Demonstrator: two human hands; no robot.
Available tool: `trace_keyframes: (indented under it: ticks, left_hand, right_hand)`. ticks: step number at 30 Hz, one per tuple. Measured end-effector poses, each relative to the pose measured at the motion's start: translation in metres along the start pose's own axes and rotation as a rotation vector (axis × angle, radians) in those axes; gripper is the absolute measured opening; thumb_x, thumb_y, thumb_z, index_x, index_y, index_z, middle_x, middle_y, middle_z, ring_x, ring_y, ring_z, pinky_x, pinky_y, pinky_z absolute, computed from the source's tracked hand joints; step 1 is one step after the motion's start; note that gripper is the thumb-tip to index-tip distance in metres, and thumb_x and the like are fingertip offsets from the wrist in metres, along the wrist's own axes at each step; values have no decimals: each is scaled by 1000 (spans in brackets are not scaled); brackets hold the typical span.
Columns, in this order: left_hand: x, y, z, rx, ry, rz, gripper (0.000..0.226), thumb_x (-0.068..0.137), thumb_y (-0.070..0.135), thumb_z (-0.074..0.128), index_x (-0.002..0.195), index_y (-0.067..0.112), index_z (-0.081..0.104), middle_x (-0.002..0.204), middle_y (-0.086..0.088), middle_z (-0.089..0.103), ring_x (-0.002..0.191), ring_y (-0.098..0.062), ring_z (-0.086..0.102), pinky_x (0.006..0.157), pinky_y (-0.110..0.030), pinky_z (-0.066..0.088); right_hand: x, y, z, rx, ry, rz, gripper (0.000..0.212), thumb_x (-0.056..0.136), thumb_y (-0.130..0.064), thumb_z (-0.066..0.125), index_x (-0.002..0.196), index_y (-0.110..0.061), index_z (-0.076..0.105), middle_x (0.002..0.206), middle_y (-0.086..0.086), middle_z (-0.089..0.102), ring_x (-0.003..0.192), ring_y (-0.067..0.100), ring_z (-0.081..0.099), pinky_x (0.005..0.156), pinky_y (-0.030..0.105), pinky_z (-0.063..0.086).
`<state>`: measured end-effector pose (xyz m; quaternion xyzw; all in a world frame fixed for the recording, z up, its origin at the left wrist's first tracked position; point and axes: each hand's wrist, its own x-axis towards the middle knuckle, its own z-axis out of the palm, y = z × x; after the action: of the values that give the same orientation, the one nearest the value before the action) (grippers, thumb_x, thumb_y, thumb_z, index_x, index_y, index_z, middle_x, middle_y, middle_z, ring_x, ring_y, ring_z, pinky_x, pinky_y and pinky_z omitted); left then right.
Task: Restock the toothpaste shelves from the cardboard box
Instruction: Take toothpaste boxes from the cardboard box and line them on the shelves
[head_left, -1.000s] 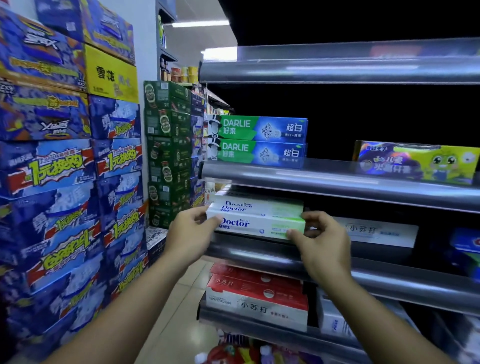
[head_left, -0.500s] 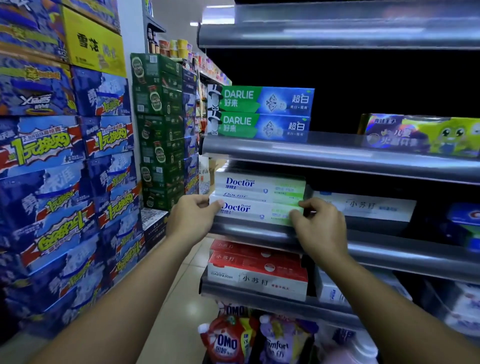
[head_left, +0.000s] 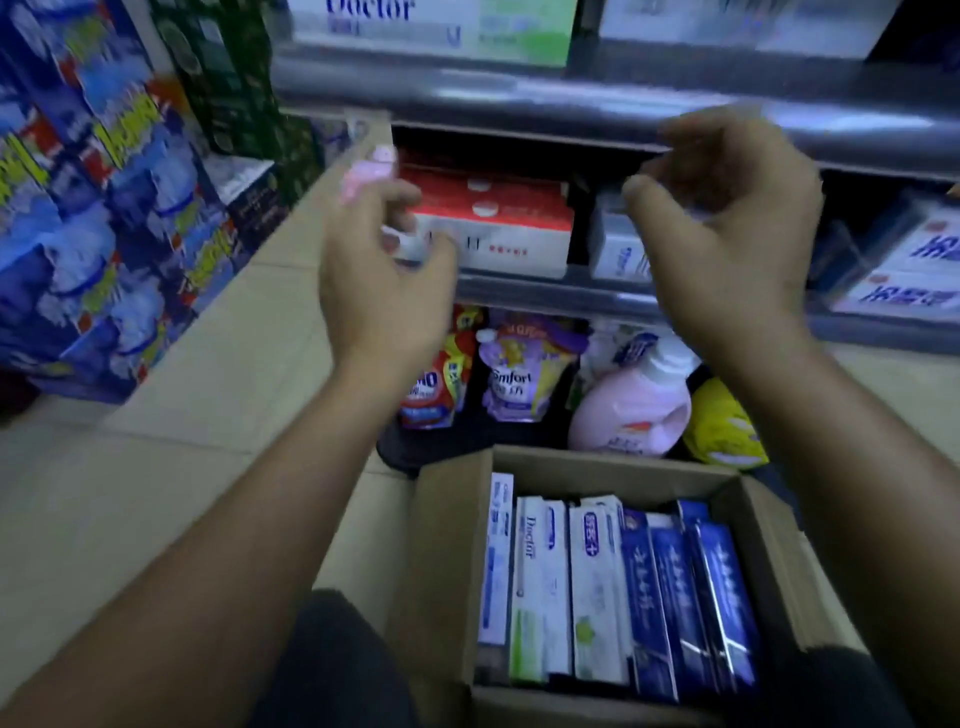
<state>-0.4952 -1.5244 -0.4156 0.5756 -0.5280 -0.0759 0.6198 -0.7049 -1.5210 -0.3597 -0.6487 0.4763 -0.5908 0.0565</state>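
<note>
I read the left grip (head_left: 384, 301) and right grip (head_left: 737, 234) raised before the shelves (head_left: 571, 104) at 12 o'clock, fingers loosely curled, each holding nothing. The cardboard box (head_left: 447, 545) sits on the floor (head_left: 182, 441) at 6 o'clock, with toothpaste cartons (head_left: 597, 587) standing on end inside.

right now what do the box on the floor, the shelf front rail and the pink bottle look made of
Box: plain brown cardboard, matte; dull tan walls and folded flaps.
Shelf front rail: probably metal or plastic-faced, glossy grey; long light streaks run along it.
Pink bottle: likely plastic, smooth, faintly shiny; rounded moulded body, white cap.
</note>
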Motion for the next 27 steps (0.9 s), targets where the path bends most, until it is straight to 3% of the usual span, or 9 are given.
trace_keyframes:
  ticks: [3, 7, 10, 11, 13, 15, 20, 23, 27]
  left_hand:
    - [-78, -20, 29, 58, -310, -138, 19, 81, 36, 73, 97, 33, 63, 85, 11, 63, 74, -13, 61, 74, -40, 55]
    - [-146, -43, 59, 343, -709, -229, 26, 82, 45, 70, 107, 37, 67, 100, 15, 69, 93, -16, 67, 71, -34, 54]
    - [-175, -56, 78, 583, -878, -107, 31, 83, 46, 65, 112, 36, 68, 105, 6, 72, 95, -22, 68, 51, -23, 32]
    - [-184, -61, 85, 609, -927, -84, 34, 84, 46, 65, 117, 35, 68, 107, 4, 73, 94, -23, 69, 52, -24, 37]
    - [-196, -70, 100, 626, -1031, -105, 39, 88, 43, 65, 125, 29, 66, 115, -3, 72, 94, -27, 71, 71, -35, 56]
    - [-205, -78, 111, 736, -1091, -46, 37, 90, 44, 63, 120, 23, 64, 120, -6, 68, 101, -30, 69, 80, -40, 57]
    - [-224, -98, 119, 999, -1247, 36, 39, 93, 50, 57, 122, 25, 60, 126, -5, 62, 116, -31, 60, 78, -37, 41]
    - [-227, -104, 120, 1015, -1302, 15, 40, 93, 43, 59, 129, 26, 58, 128, -6, 61, 118, -33, 59, 84, -37, 46]
    - [-222, -104, 121, 1014, -1277, -12, 36, 90, 35, 67, 120, 19, 55, 120, -6, 64, 113, -31, 60, 75, -35, 43]
  right_hand:
    - [-49, 43, -12, 82, -18, 162, 19, 83, -12, 68, 102, -15, 69, 81, -10, 69, 74, 3, 65, 75, 21, 53]
    - [-99, 97, -23, 46, -115, 411, 21, 82, -8, 69, 98, -20, 69, 82, -9, 70, 75, 11, 67, 79, 36, 58]
    - [-124, 124, -31, 7, -262, 556, 20, 85, -5, 72, 101, -18, 69, 80, 1, 71, 77, 28, 70, 76, 41, 56]
    - [-130, 130, -34, 6, -301, 592, 20, 86, -6, 74, 101, -18, 69, 78, 2, 71, 76, 28, 69, 73, 39, 55]
    - [-137, 141, -41, 13, -355, 655, 18, 85, -9, 76, 100, -17, 70, 77, 4, 72, 70, 22, 66, 67, 32, 50]
    - [-138, 147, -48, 19, -381, 702, 16, 84, -12, 78, 99, -15, 72, 76, 10, 72, 70, 22, 65, 66, 30, 45]
    - [-137, 160, -65, 34, -363, 778, 13, 83, -14, 79, 93, -17, 71, 76, 11, 72, 70, 25, 67, 70, 32, 50]
    - [-139, 165, -68, 11, -390, 785, 12, 83, -18, 80, 88, -22, 70, 74, 9, 70, 74, 32, 70, 67, 33, 48]
    - [-137, 168, -67, -7, -423, 779, 12, 83, -20, 80, 88, -22, 69, 82, 17, 73, 80, 37, 72, 65, 31, 46]
